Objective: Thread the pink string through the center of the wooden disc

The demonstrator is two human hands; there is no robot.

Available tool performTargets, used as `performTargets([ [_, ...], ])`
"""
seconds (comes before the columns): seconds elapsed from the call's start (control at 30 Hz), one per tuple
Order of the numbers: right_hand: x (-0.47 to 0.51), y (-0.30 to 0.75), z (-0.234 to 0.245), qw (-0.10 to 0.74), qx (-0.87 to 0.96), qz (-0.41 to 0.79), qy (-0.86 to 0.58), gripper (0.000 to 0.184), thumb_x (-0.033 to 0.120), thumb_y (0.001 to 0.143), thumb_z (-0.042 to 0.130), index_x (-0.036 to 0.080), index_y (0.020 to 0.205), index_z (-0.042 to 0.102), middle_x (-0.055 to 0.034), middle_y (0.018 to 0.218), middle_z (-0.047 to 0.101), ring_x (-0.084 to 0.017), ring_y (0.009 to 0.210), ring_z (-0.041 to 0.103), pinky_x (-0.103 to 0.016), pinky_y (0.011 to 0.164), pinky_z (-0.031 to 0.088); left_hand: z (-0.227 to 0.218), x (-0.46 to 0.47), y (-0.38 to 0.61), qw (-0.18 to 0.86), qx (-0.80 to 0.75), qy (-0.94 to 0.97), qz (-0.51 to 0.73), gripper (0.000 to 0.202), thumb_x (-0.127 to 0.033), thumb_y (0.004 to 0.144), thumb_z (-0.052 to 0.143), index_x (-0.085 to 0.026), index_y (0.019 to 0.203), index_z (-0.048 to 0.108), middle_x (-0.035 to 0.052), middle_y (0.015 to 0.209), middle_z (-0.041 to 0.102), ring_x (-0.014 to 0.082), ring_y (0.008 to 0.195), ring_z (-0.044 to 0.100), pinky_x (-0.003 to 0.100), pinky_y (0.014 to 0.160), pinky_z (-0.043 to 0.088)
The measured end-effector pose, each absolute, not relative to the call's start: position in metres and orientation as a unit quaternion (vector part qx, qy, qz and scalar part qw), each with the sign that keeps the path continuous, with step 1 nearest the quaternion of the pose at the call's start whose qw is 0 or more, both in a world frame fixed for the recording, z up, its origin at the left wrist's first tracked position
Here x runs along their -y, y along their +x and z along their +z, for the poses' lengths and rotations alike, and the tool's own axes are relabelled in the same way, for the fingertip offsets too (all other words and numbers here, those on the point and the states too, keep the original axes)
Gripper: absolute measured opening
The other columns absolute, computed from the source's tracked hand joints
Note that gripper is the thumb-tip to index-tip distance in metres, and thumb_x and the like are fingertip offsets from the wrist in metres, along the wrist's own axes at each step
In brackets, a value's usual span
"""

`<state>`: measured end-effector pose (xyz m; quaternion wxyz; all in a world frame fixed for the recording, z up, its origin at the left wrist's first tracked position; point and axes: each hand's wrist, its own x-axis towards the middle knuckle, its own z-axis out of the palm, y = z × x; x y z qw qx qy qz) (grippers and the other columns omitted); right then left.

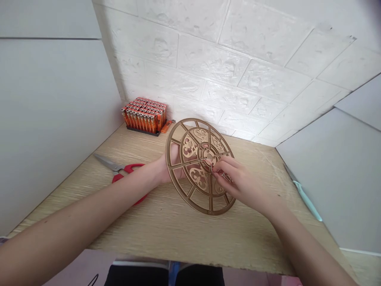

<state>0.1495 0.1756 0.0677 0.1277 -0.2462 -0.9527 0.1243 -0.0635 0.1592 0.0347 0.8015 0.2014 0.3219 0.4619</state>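
A round gold openwork disc (209, 203), with ribs and scroll cut-outs, is held tilted above the table. My left hand (175, 163) is behind its left side and grips it; most of the fingers are hidden, though parts show through the gaps. In front of the disc, near the hub, my right hand (233, 174) has its fingertips pinched together on a thin wire (212, 163). Part of that strand runs across the disc's centre, and a small shiny bit shows under the fingers. Red-handled scissors (117, 167) lie beneath my left forearm, partly covered by it.
A block of orange lighters (145, 117) stands in a black tray at the back left, with a loose orange lighter (167, 126) beside it. A knife with a mint handle (308, 201) lies along the right edge. White panels and a brick-pattern wall enclose the wooden table (178, 234).
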Motion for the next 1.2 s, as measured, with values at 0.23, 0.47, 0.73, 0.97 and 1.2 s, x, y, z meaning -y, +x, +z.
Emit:
performTargets([
  [0.23,-0.178,0.149,0.065,0.119,0.955,0.125,-0.243,0.007,0.015,0.094,0.045,0.015,0.091,0.051,-0.0045,0.092,0.052,-0.016,0.086,0.049,-0.028,0.072,0.042,0.035,-0.159,-0.063,0.808,-0.315,0.196,0.457,0.044,-0.038,0.085,0.034,-0.008,0.099,0.063,0.0133,0.086,0.062,0.0186,0.084,0.06,0.033,0.083,0.049],
  [0.47,-0.176,0.148,0.062,0.119,0.955,0.128,-0.239,0.009,0.016,0.095,0.042,0.015,0.09,0.05,-0.0057,0.092,0.051,-0.016,0.085,0.047,-0.029,0.073,0.041,0.045,-0.154,-0.059,0.818,-0.287,0.215,0.45,0.044,-0.034,0.087,0.031,-0.009,0.102,0.064,0.0121,0.081,0.062,0.0187,0.085,0.06,0.033,0.08,0.05],
  [0.73,-0.173,0.145,0.062,0.117,0.96,0.113,-0.227,0.009,0.012,0.094,0.041,0.014,0.091,0.049,-0.007,0.092,0.05,-0.018,0.088,0.047,-0.031,0.076,0.043,0.052,-0.152,-0.054,0.812,-0.292,0.186,0.469,0.045,-0.03,0.09,0.025,-0.011,0.107,0.063,0.0104,0.077,0.062,0.0161,0.081,0.06,0.029,0.08,0.05],
  [0.97,-0.173,0.144,0.061,0.118,0.956,0.111,-0.245,0.01,0.013,0.093,0.041,0.014,0.088,0.05,-0.0067,0.09,0.051,-0.017,0.083,0.047,-0.031,0.073,0.043,0.042,-0.156,-0.059,0.82,-0.256,0.208,0.467,0.044,-0.033,0.089,0.029,-0.011,0.107,0.063,0.0107,0.077,0.062,0.0173,0.082,0.06,0.03,0.079,0.05],
  [1.2,-0.176,0.146,0.064,0.132,0.945,0.147,-0.26,0.007,0.015,0.094,0.045,0.015,0.091,0.052,-0.0038,0.092,0.053,-0.015,0.087,0.05,-0.027,0.074,0.041,0.037,-0.159,-0.061,0.804,-0.304,0.189,0.475,0.042,-0.031,0.086,0.03,-0.011,0.103,0.064,0.0109,0.076,0.061,0.0173,0.084,0.059,0.03,0.081,0.049],
])
